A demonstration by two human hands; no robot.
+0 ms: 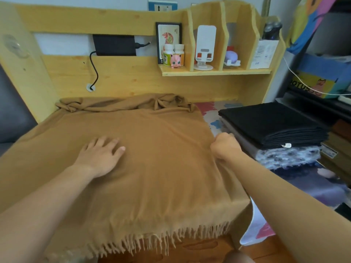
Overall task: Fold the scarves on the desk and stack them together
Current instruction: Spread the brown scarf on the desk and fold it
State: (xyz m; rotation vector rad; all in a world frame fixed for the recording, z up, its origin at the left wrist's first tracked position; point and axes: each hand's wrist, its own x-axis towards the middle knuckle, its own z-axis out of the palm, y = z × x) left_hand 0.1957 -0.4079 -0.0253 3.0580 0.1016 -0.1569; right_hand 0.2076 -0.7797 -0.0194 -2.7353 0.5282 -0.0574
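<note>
Spread wide under both hands: a tan scarf (pixel 144 168), soft and woolly, lightly rippled, fringed with thin tassels along the near edge that hangs off the desk. Bunched and twisted along the far edge, well beyond the fingers, probably slack not yet pulled flat. Left hand (pixel 100 156) laid palm down on the cloth, fingers straight and slightly spread, holding nothing; likely pinning and smoothing the fabric so that it stays put. Right hand (pixel 225 146) curled into a fist at the scarf's right edge, cloth gathered in its grip, seemingly to tension that side or lift it over for a fold (which of the two cannot be told).

Just beyond the right hand, a stack of folded scarves (pixel 273 133): black (pixel 271 120) on top in crisp flat layers, a grey layer below, a fuzzy mottled blue-white one (pixel 288 156) at the bottom. Probably parked there to receive the tan one once folded. Patterned desk mat (pixel 214 128) showing between hand and stack.
</note>
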